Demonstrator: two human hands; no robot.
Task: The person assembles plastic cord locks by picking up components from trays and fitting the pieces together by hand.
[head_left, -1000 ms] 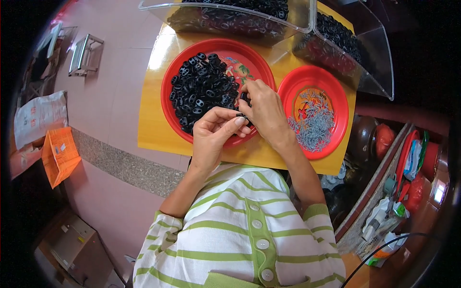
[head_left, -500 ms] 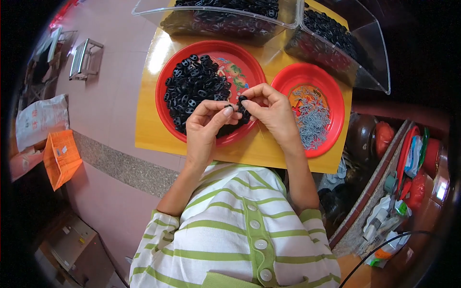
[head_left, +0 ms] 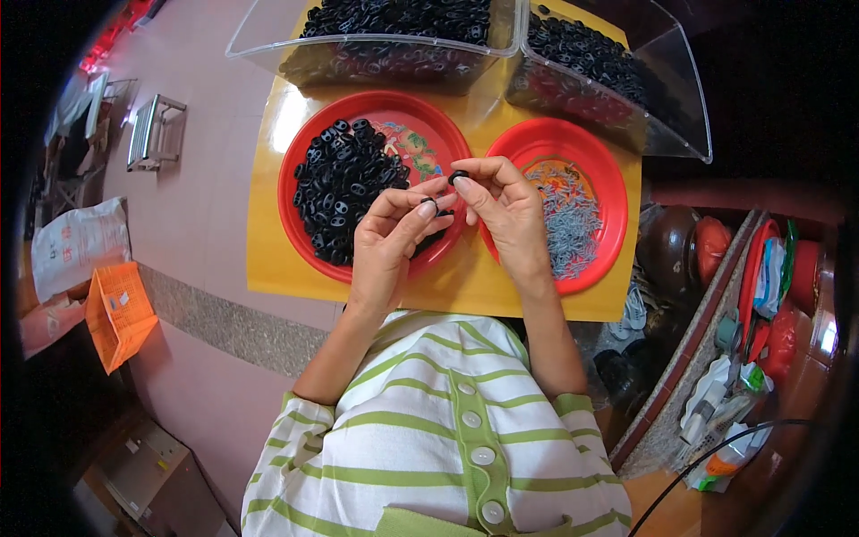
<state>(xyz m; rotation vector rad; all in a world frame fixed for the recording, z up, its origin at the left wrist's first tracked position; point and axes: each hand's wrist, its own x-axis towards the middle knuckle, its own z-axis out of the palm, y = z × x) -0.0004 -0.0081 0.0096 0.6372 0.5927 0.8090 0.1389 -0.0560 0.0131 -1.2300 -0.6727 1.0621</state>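
Note:
Above the near side of a red plastic tray (head_left: 288, 217), both my hands are close together, each pinching a small black part. My left hand (head_left: 386, 240) has one black piece (head_left: 429, 205) between thumb and forefinger. In my right hand (head_left: 510, 215), a black piece (head_left: 458, 176) sits between thumb and fingertips, slightly higher and apart from the other. Black oval plastic pieces with two holes (head_left: 344, 188) are heaped in the tray's left part; its patterned bottom shows at the upper right. Another red tray (head_left: 617, 206), right of my right hand, holds many thin grey pins or screws (head_left: 571, 228).
Two clear plastic bins (head_left: 376, 67) (head_left: 582, 89) full of black pieces stand along the far side of the yellow tabletop (head_left: 268, 259). A metal stool (head_left: 157, 134), a white sack (head_left: 80, 249) and an orange bag (head_left: 121, 313) are on the left. Bags and jars crowd the right.
My right hand has turned and lifted its black piece a little away from my left hand. The trays and bins appear shifted left in the picture as the view has moved.

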